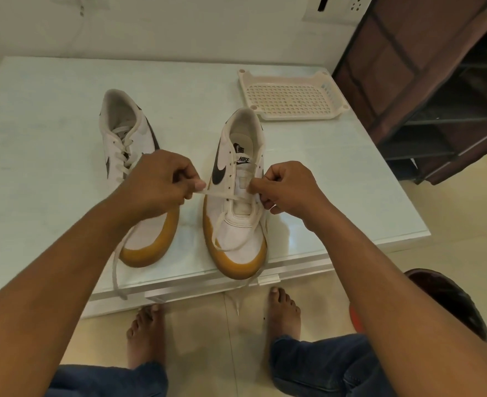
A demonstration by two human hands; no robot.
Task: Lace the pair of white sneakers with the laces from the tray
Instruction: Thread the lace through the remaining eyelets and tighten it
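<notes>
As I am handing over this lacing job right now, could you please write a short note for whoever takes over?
Left hand: pinches one strand of the lace.
Right hand: pinches the same lace on the shoe's other side.
Both shoes stand on the table, toes toward the person; the tray sits behind, to the right.
Done: left-side sneaker appears laced, one end hanging over the table edge; right-side sneaker has its lower eyelets threaded.
Left: its upper eyelets.

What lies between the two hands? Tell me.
In the head view, the half-laced sneaker sits between left hand and right hand, its lace stretched across.
</notes>
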